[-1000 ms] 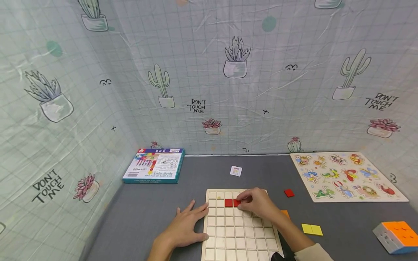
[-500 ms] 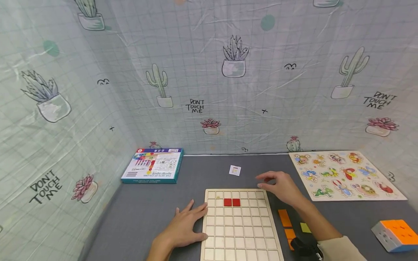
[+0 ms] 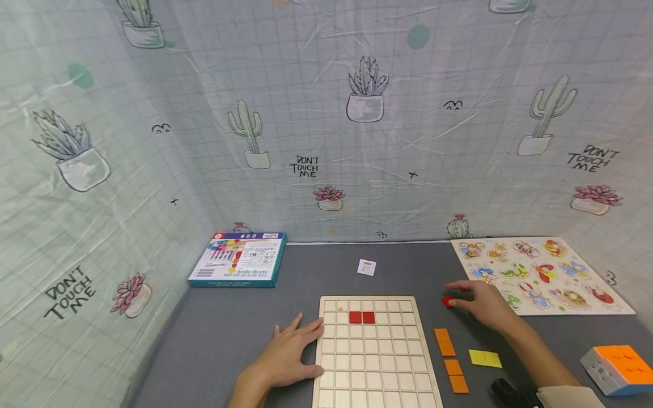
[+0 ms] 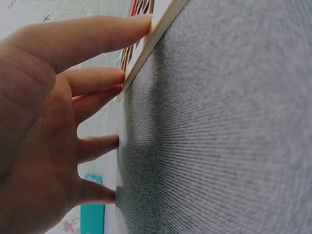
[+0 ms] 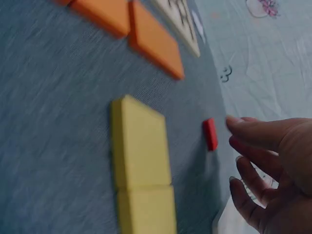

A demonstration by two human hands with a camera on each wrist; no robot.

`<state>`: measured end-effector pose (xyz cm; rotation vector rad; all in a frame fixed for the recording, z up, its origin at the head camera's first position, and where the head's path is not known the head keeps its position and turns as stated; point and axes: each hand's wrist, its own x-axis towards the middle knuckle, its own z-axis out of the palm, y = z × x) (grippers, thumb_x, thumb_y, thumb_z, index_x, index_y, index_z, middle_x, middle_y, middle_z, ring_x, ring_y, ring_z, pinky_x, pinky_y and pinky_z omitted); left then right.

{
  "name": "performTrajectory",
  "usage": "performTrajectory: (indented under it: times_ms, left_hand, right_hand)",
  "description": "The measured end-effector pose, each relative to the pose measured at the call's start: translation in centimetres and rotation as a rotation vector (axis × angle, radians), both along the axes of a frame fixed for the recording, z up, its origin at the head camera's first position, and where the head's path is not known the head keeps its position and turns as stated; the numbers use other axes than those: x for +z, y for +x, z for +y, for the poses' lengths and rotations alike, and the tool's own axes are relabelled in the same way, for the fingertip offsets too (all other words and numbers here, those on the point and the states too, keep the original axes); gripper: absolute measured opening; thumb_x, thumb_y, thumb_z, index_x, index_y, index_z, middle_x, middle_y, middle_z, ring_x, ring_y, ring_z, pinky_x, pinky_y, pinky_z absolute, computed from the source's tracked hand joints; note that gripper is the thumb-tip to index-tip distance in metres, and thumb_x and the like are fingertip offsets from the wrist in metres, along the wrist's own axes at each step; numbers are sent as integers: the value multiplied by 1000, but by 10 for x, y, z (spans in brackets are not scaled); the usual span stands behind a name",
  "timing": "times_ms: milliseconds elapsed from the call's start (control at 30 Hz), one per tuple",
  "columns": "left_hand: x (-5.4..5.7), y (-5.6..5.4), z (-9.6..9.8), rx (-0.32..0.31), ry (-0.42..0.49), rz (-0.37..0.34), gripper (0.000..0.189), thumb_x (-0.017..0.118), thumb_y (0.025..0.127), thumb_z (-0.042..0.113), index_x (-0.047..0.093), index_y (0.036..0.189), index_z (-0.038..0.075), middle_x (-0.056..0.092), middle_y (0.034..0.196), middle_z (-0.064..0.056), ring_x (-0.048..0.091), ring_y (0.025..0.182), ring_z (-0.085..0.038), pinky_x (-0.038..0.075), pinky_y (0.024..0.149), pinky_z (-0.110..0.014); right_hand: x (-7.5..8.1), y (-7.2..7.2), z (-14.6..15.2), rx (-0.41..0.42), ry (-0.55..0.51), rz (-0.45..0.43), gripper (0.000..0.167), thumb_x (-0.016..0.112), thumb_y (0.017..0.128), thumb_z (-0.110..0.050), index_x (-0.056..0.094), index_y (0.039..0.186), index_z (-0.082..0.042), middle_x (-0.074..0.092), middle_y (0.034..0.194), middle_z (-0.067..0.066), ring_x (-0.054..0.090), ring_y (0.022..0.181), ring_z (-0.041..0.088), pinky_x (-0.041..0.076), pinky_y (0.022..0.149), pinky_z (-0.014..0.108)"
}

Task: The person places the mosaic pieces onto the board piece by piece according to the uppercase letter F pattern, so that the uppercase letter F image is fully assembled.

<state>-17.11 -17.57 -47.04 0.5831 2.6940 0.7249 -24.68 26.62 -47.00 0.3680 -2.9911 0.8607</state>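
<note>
Spread fingers of my left hand [image 3: 288, 351] touch the left edge of a wooden grid board [image 3: 374, 362]; in the left wrist view the thumb and some fingertips of the left hand [image 4: 53, 112] meet the board's edge [image 4: 146, 48], others the cloth. Two red square tiles [image 3: 361, 317] sit side by side in the board's grid. Right of the board, my right hand [image 3: 482, 303] is at a loose red tile [image 3: 446, 302] on the table. In the right wrist view a small gap shows between the right hand's [image 5: 273, 165] fingertips and that red tile [image 5: 210, 134].
Orange tiles [image 3: 452, 368] lie right of the board, with yellow tiles [image 3: 485, 358] beyond. An insect puzzle board [image 3: 543, 277] stands behind the right hand, a puzzle cube [image 3: 617, 371] at the right. A boxed set [image 3: 237, 260] and a small printed card [image 3: 367, 267] lie farther back.
My right hand has let go of the second red tile in the grid and moved right, off the board, down to the loose red tile. My left hand has stayed at the board's edge.
</note>
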Motion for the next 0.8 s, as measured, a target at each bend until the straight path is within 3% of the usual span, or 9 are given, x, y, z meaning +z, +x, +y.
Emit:
performTrajectory:
  times_ms: [233,800]
  left_hand:
    - [0,0,-1,3,0,0,78,80,83,45,52,152,19,45,162,2,27,155,-49,14,102,-92]
    - [-2,-1,-1,3,-11,0,79,80,82,46,51,152,21,45,162,3,27,154,-49,15,103,-91]
  right_hand:
    - [-7,1,5,24,12,-19,40,80,85,-13,73,124,-6,71,127,24,62,121,49,50,97,64]
    - [-18,0,6,-35,30,55,25,83,83,-20,82,107,-13,79,107,16,72,106,41,56,86,56]
